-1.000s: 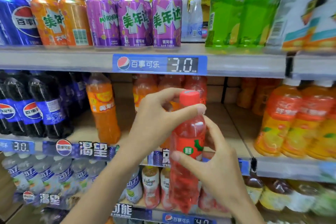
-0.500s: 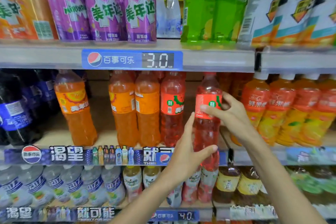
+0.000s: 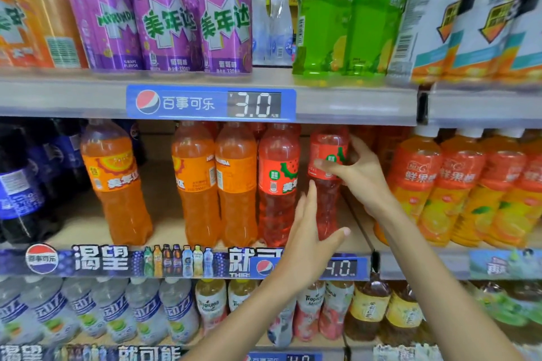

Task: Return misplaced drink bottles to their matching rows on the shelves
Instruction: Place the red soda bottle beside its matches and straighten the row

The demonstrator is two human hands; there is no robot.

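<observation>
Hands reach up to the middle shelf [image 3: 88, 231] from the bottom of the view. The right hand [image 3: 359, 174] comes in from the right, with its arm running up from the lower right corner. Its fingers [image 3: 328, 165] curl around the label of a red bottle [image 3: 327, 184], and its thumb is tucked behind the bottle. So the right hand has hold of the red bottle near its top half.

The left hand [image 3: 308, 240] comes up from below, in the middle. It is open wide, with the fingers straight and pointing up and the thumb sticking out to the right. The open palm is right by the lower part of the red bottle, but I cannot tell if it is touching.

The red bottle stands upright on the middle shelf. It is just to the right of another red bottle [image 3: 277, 184] with the same kind of label. To the left of those stand two orange bottles [image 3: 214, 184]. To the right, past the hand, there is a row of orange juice bottles [image 3: 457, 187].

On the shelf edge above is a blue price tag [image 3: 211, 103] that reads 3.0. Purple cans [image 3: 164, 20] and green bottles [image 3: 349, 14] stand on the top shelf.
</observation>
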